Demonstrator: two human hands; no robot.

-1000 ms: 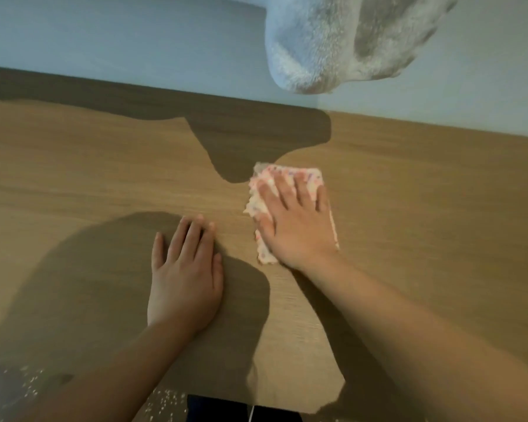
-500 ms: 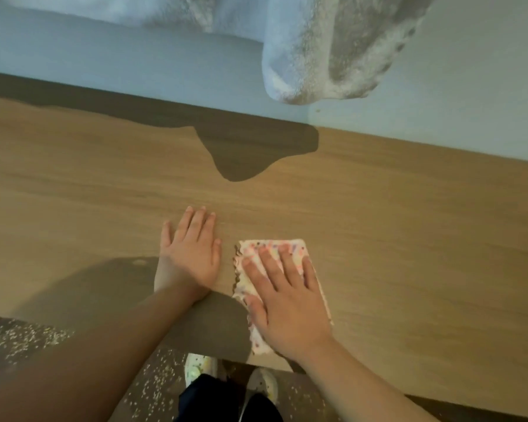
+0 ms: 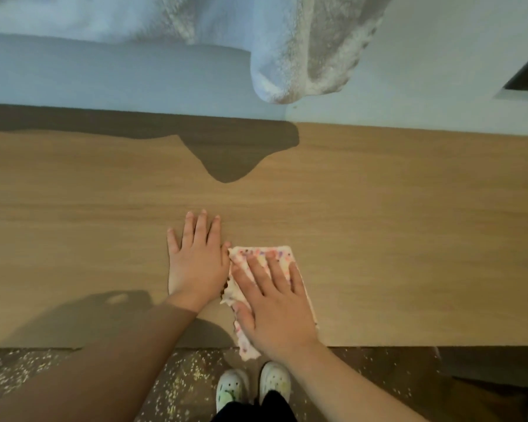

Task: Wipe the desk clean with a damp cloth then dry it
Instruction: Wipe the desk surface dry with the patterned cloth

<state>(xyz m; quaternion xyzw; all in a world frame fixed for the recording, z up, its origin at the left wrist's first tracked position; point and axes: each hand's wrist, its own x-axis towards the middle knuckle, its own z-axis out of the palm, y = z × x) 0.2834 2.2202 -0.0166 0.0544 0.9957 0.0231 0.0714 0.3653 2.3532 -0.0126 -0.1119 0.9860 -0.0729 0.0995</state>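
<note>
The fingers (image 3: pixel 261 274) of the right hand (image 3: pixel 275 303) lie straight and a little spread, pressed flat on a folded cloth (image 3: pixel 287 252), white with pink and coloured speckles. The cloth's far edge shows just past those fingertips. Its near corner pokes out under the wrist and hangs over the front edge of the tabletop (image 3: pixel 409 239). So the cloth sits on the tabletop by that near edge, pinned under the palm.

Just to the left of those fingers, the left hand (image 3: pixel 195 263) rests palm down on the bare wood. Its fingers (image 3: pixel 199 228) are straight and close together and hold nothing. Its thumb lies right at the cloth's far left corner, but I cannot tell whether it touches.

Beyond both sets of fingertips the light wooden surface runs back to a pale wall (image 3: pixel 104 77). A thick white towel (image 3: pixel 302 50) hangs there above the tabletop, throwing a dark shadow (image 3: pixel 229 153) onto the wood.

Below the wrists, past the front edge, a pair of white clogs (image 3: pixel 232 388) stands on a dark speckled floor (image 3: pixel 43 370).
</note>
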